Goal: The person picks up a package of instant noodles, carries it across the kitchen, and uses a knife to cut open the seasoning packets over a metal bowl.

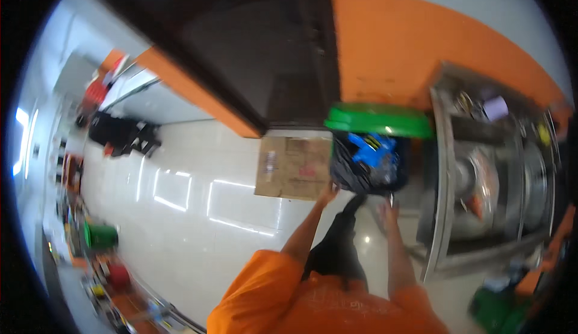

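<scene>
A trash bin with a black liner [345,171] stands against the orange wall, its green lid [379,120] raised at the back. Blue plastic packaging [372,149] and a greyish clear plastic bag lie inside. At the bin's near left corner is my left hand [330,193]; whether its fingers grip the rim or liner is unclear. My right hand [389,205] is just below the near right edge, blurred, beside a small shiny thing that I cannot make out. Flattened cardboard [293,167] lies on the tiled floor left of the bin.
A stainless steel sink unit [445,189] stands at the right, with a bagged item in its basin. A dark door [289,63] rises ahead. Far left are a person in black [119,135] and a green bin [101,236]. Another green container [492,309] is at lower right.
</scene>
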`<state>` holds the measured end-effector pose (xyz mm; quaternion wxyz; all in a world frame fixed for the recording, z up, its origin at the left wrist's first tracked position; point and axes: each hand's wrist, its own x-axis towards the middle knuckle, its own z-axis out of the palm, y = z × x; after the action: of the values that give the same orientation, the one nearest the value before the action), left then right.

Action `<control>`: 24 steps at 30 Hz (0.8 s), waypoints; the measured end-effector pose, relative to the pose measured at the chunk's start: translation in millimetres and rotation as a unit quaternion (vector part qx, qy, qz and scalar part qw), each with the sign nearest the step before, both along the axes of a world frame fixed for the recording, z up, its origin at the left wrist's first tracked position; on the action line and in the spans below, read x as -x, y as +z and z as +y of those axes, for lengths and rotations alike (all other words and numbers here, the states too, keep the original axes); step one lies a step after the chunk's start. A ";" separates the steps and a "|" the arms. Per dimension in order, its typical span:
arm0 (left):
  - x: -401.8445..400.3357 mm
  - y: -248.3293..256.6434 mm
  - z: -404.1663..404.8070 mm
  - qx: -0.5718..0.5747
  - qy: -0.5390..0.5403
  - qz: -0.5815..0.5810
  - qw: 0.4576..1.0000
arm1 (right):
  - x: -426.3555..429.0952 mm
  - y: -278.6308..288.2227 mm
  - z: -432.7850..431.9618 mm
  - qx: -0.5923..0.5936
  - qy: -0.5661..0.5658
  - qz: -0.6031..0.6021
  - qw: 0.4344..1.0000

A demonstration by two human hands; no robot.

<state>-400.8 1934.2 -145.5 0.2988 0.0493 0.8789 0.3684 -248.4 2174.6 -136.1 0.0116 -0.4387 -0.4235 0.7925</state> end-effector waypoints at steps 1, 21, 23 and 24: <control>-35.9 -19.0 -61.9 -0.208 0.075 0.010 0.975 | -13.1 12.4 -35.1 -0.058 -0.068 -0.083 0.993; -244.8 270.0 -358.9 0.198 0.129 0.338 0.911 | -49.0 302.7 -476.1 0.441 0.495 0.036 0.748; -267.5 285.1 -436.6 0.154 0.390 0.232 0.878 | -64.4 328.5 -545.3 0.400 0.562 0.087 0.718; -285.3 272.9 -462.3 0.156 0.406 0.229 0.871 | -77.1 338.0 -582.9 0.371 0.601 0.120 0.698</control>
<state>-115.4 1472.0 127.4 -0.0830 -0.2757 0.9114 0.2940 -171.3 1591.7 201.9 -0.5804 0.0388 -0.2635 0.7695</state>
